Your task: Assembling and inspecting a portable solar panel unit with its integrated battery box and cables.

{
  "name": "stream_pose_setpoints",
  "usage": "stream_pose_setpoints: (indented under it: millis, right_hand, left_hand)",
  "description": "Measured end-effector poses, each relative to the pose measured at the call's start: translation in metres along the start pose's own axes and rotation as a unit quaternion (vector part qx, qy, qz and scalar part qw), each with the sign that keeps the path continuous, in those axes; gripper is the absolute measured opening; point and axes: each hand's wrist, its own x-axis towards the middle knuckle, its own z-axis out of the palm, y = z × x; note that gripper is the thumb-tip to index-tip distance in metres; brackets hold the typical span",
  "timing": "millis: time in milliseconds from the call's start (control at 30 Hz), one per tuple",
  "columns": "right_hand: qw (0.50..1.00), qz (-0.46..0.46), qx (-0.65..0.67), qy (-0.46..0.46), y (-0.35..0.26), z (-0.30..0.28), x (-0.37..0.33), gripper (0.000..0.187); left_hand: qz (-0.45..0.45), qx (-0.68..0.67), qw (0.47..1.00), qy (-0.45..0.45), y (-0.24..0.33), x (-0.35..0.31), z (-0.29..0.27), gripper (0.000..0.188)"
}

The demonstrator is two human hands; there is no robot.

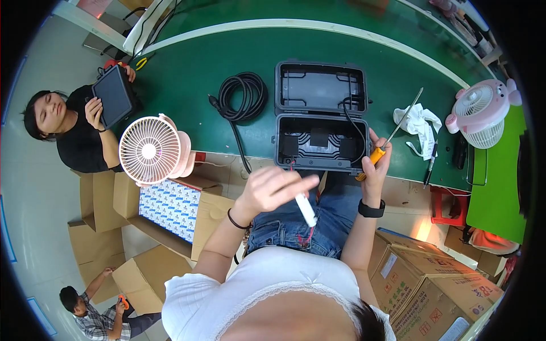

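the box (320, 115) at twelve o'clock ahead seems stiff, best held by rim (319, 166); right hand (372, 171) clamps screwdriver (377, 155), left hand (272, 190) fingers i cannot tell

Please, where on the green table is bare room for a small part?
Bare tabletop lies between the pale pink fan and coiled black cable, and behind the cable. A narrower patch separates the open case's lid from the crumpled white wipe. Crowded: the right end, with pen and animal-shaped fan.

"What's hidden?"
"The top of the white stick (307, 211), under the left fingers (296, 188)."
"And the red wires (304, 241) below them?"
"Too thin to follow."
"The orange handle (377, 155)?"
"Partly covered by the right fingers (369, 169)."
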Motion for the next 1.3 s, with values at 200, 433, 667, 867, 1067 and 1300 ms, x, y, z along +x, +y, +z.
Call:
stream_pose_setpoints:
  millis: [200,433,667,867,1067,1300]
  right_hand:
    - [1.000,-0.003,0.006,0.002,0.001,-0.001,0.000,0.055]
    - [1.000,0.000,0.011,-0.003,-0.002,-0.001,0.001,0.055]
    - [0.999,0.005,0.027,-0.027,-0.002,0.000,0.002,0.059]
    - [0.994,0.068,0.091,-0.004,-0.021,0.002,0.039,0.025]
    - [0.986,0.138,-0.096,0.018,-0.028,0.013,0.088,0.037]
    - [0.984,0.146,-0.093,-0.035,-0.034,0.016,0.102,0.043]
  left_hand:
    - [-0.257,0.134,0.957,-0.017,-0.006,0.050,-0.005,0.065]
    - [-0.231,0.278,0.913,-0.187,-0.013,0.069,0.003,0.050]
    - [-0.203,-0.036,0.959,-0.194,-0.012,0.067,0.012,0.042]
    - [-0.136,0.013,0.962,-0.238,0.002,0.050,0.020,0.066]
    - [-0.067,0.116,0.965,-0.227,0.003,0.041,0.026,0.058]
    - [-0.089,0.127,0.964,-0.216,0.002,0.038,0.030,0.043]
